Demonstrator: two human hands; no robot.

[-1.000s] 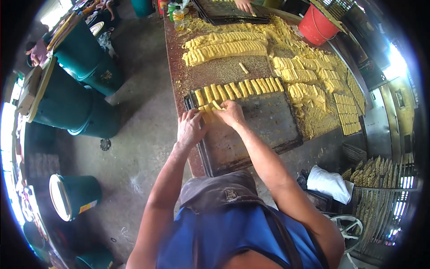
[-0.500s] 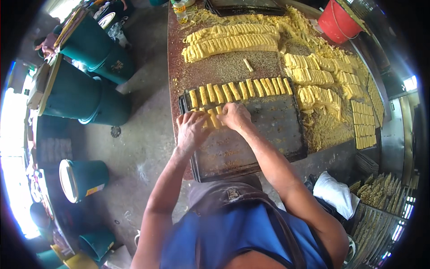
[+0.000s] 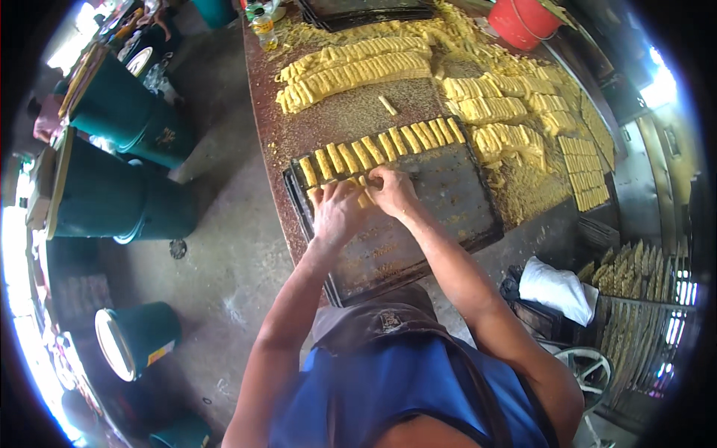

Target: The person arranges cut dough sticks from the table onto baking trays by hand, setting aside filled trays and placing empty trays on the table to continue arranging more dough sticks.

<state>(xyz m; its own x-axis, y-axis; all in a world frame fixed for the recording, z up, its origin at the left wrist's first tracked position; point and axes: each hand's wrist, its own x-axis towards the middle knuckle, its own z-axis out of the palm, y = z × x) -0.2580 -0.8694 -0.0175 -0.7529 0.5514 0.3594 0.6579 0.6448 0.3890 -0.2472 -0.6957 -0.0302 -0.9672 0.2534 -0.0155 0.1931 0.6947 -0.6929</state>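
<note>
A dark baking tray (image 3: 441,213) lies at the table's front edge, with a row of yellow dough sticks (image 3: 364,155) along its far side. Below that row, at the tray's left, more sticks lie partly covered by my hands. My left hand (image 3: 340,213) is closed over some of these, fingers bent down around them. Close beside it, my right hand (image 3: 393,193) pinches the end of a dough stick (image 3: 364,196) between thumb and fingers. Both hands hide much of this second row.
Stacked rows of cut dough sticks (image 3: 358,82) and further piles (image 3: 489,110) cover the floury table. One loose stick (image 3: 388,105) lies beyond the tray. A red bucket (image 3: 517,24) stands far right, a bottle (image 3: 264,31) far left. Green bins (image 3: 97,187) line the left floor.
The whole view has turned and shifted, so the table sits further left. My left hand has moved closer to my right hand, covering more of the second row.
</note>
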